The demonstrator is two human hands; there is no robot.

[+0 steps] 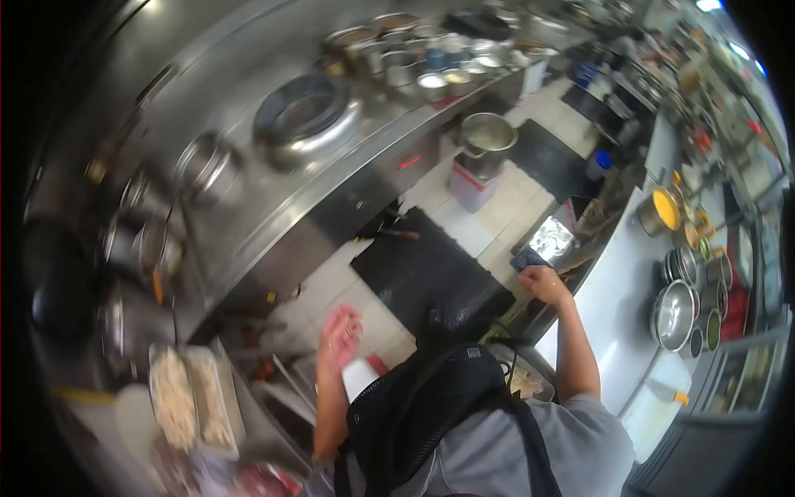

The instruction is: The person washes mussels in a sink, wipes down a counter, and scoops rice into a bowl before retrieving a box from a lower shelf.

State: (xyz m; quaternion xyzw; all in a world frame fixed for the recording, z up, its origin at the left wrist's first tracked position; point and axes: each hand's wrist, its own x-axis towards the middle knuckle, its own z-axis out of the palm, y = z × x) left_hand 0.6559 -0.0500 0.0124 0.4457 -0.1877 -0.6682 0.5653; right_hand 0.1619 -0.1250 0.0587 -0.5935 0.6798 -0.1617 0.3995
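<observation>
At the lower middle, my left hand (339,335) is held out over the floor beside the counter, blurred, its fingers loosely curled and apart with nothing visible in them. My right hand (545,286) is closed near the white worktop's edge. A small dark blue item (530,258) shows right at its fingertips; blur hides how the fingers meet it. Just beyond it lies a shiny foil-like surface (552,238). A black bag (410,406) with straps hangs against the grey shirt.
Steel counter (281,211) with pots on the left; tray of pale food (174,398) lower left. Black mats (431,269) cover parts of the tiled floor. Ahead, a pot (489,132) sits above a pale tub (474,186). Bowls (675,315) line the white worktop (592,306).
</observation>
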